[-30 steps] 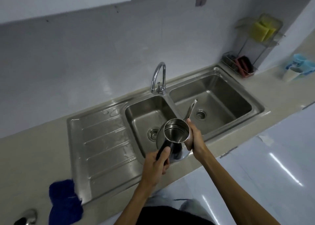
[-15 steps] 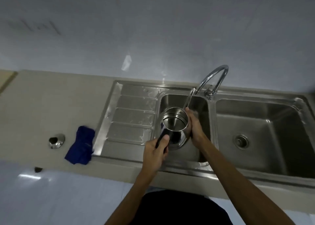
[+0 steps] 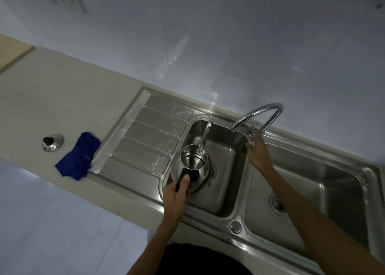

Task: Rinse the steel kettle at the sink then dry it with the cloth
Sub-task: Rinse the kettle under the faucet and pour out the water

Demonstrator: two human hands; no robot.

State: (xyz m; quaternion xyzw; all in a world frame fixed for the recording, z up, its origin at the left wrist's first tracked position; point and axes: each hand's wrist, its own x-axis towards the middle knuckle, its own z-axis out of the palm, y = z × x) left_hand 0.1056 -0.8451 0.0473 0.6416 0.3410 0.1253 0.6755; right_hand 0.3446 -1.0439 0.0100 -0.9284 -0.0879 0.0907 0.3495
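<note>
The steel kettle [image 3: 194, 160], lid off and mouth open upward, hangs over the left sink basin [image 3: 225, 183]. My left hand [image 3: 176, 193] grips its black handle. The long spout points away toward the basin's far wall. My right hand [image 3: 257, 152] reaches the base of the curved tap [image 3: 262, 113], its fingers around the tap lever. No water stream shows from the tap. A crumpled blue cloth [image 3: 78, 156] lies on the counter at the left edge of the draining board.
The kettle's steel lid [image 3: 52, 142] with a black knob sits on the beige counter left of the cloth. A wet ribbed draining board [image 3: 143, 141] adjoins the left basin; a second, larger basin [image 3: 316, 202] lies to the right. A white wall rises behind.
My right hand has let go of the kettle and moved right and up to the tap lever. The left hand alone holds the kettle now. The camera view has swung left and down.
</note>
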